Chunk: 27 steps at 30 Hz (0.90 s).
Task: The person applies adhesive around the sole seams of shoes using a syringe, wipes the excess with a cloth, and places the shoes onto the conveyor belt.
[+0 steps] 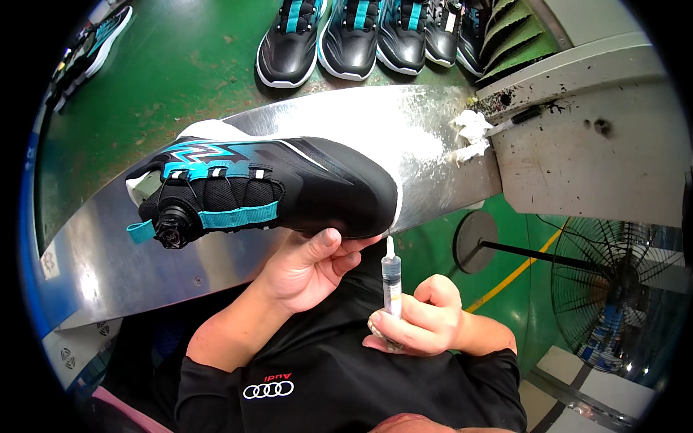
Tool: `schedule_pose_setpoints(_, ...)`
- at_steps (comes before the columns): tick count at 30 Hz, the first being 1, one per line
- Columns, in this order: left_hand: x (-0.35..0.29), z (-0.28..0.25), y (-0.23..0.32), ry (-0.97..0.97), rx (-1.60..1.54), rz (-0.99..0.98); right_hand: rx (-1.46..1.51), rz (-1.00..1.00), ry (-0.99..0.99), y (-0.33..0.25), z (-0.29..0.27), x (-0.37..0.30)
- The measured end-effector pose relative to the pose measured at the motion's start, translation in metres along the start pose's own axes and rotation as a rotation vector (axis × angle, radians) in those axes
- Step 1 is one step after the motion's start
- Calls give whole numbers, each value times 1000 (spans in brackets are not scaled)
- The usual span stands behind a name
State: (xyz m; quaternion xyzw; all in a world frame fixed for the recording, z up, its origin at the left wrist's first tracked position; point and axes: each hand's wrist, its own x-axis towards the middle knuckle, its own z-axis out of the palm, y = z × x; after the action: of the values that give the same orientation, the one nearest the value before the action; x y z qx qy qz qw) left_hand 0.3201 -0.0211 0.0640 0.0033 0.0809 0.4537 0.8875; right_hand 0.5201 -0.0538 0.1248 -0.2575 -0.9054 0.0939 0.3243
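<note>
A black and teal sports shoe (328, 180) with a white sole lies on its side above the metal work surface, toe to the right. Its round lace dial (173, 225) and teal heel loop face left. My left hand (310, 268) grips the shoe's near edge by the toe, thumb on the upper and the other fingers partly hidden beneath. In my right hand (422, 317) is a clear syringe (391, 278) with dark liquid in its barrel. Its pale tip points up at the sole edge by the toe; whether it touches, I cannot tell.
Several matching shoes (289, 54) stand in a row on the green table (180, 65) at the back. More shoes (108, 43) are at the far left. Crumpled white tissue (473, 128) and a black-handled tool (516, 120) lie at right. A black fan (621, 281) stands on the floor.
</note>
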Motion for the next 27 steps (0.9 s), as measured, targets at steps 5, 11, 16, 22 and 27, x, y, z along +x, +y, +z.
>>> schedule_pose_setpoints(5,-5,0,0,43,101,27,82,6,-14,0,-2,5)
schedule_pose_setpoints(11,-33,-23,-2,-10,-49,-79,-36,67,40,10,-14,-15)
schedule_pose_setpoints(16,-135,-8,7,376,107,71,-72,182,41,69,27,-16)
schedule_pose_setpoints(22,-167,2,31,528,408,395,-15,270,75,101,52,4)
schedule_pose_setpoints(27,-109,-9,93,475,718,481,40,327,89,104,55,4)
